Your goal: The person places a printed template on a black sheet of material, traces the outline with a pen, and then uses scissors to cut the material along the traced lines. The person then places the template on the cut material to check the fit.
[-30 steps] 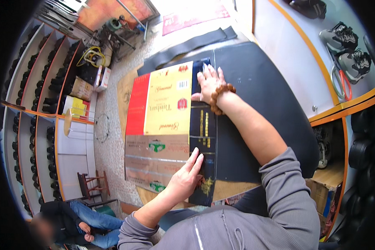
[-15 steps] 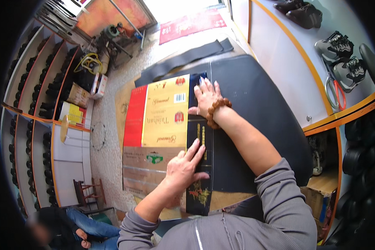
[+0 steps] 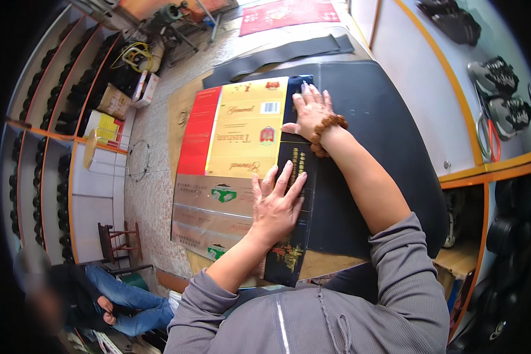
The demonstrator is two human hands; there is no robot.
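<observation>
My left hand lies with fingers spread on a flat sheet of joined printed packaging card. Its fingertips rest on the sheet's black strip, and the thumb side touches it too. Farther off, my right hand is spread flat near the top of the same strip, a brown bead bracelet on the wrist. Left of the hands the sheet shows a gold and red panel above a brownish panel with green marks. Under its right edge lies a large black sheet. Neither hand holds anything.
A long dark strip lies along the table's far edge. Right, a cabinet ledge holds grey shoes and scissors with red and green handles. Shoe-form shelves line the left wall. A seated person is at lower left.
My left hand's fingers have spread and moved slightly up along the black strip. My right hand stays flat near its top. The whole view has shifted a little.
</observation>
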